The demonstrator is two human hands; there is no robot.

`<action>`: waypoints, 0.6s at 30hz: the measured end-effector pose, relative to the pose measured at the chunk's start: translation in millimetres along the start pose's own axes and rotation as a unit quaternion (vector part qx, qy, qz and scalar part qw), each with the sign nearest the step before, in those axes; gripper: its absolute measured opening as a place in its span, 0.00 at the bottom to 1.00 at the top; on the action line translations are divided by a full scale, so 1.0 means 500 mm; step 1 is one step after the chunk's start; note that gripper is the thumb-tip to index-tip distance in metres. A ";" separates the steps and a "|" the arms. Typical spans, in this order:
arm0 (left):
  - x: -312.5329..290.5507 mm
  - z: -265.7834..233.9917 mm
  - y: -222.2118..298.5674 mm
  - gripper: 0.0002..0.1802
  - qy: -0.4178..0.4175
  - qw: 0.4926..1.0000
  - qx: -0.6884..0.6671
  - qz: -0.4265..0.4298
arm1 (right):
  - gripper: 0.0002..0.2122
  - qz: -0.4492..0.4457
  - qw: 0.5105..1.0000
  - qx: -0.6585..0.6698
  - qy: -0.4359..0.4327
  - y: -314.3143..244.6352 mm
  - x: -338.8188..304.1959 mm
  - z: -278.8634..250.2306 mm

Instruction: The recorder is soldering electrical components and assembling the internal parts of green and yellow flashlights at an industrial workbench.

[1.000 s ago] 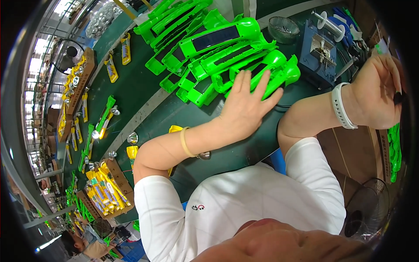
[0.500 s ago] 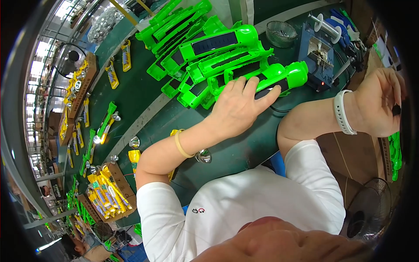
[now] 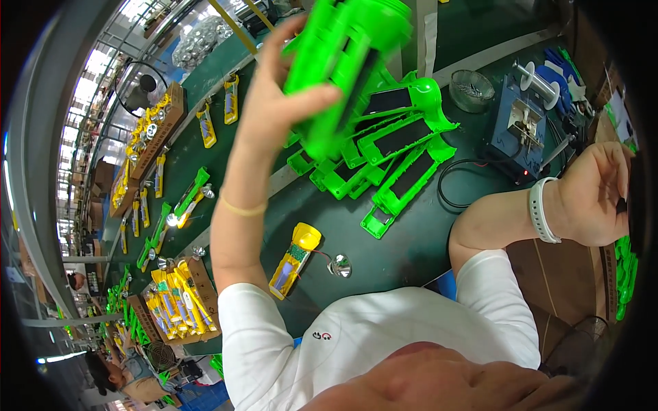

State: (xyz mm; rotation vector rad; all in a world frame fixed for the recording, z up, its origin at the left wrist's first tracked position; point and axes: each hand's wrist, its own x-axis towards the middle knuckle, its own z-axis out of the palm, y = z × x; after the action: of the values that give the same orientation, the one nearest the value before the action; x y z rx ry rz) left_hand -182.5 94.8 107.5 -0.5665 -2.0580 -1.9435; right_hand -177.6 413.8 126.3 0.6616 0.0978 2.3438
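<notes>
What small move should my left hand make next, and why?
I'd probably lower the green shells gently onto the tabletop, left of the shell pile. Your left hand alone holds them above the table, tilted, while your right hand is well away at the other side and isn't supporting them.

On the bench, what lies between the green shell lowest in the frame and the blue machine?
A curved black cable lies on the green bench between the green shell and the blue machine; the head view shows it.
</notes>
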 end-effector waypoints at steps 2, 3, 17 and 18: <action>0.052 -0.073 0.000 0.48 -0.011 0.979 0.201 0.045 | 0.09 0.010 1.000 0.007 0.003 0.010 -0.004 0.001; 0.069 -0.079 0.019 0.47 -0.016 0.967 0.254 0.030 | 0.10 0.016 1.000 0.011 0.006 0.013 -0.004 0.002; 0.205 -0.152 -0.147 0.33 0.027 0.797 0.604 -0.004 | 0.10 0.039 0.999 0.008 -0.011 0.051 -0.009 -0.003; 0.208 -0.152 -0.153 0.27 -0.017 0.766 0.639 -0.071 | 0.10 0.041 0.999 0.005 -0.013 0.055 -0.008 -0.004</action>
State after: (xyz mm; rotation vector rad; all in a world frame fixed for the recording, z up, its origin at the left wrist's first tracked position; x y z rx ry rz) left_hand -315.3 27.8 90.6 -0.0815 -2.8078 -0.1855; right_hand -192.7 390.6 129.7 0.7122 0.0715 2.4133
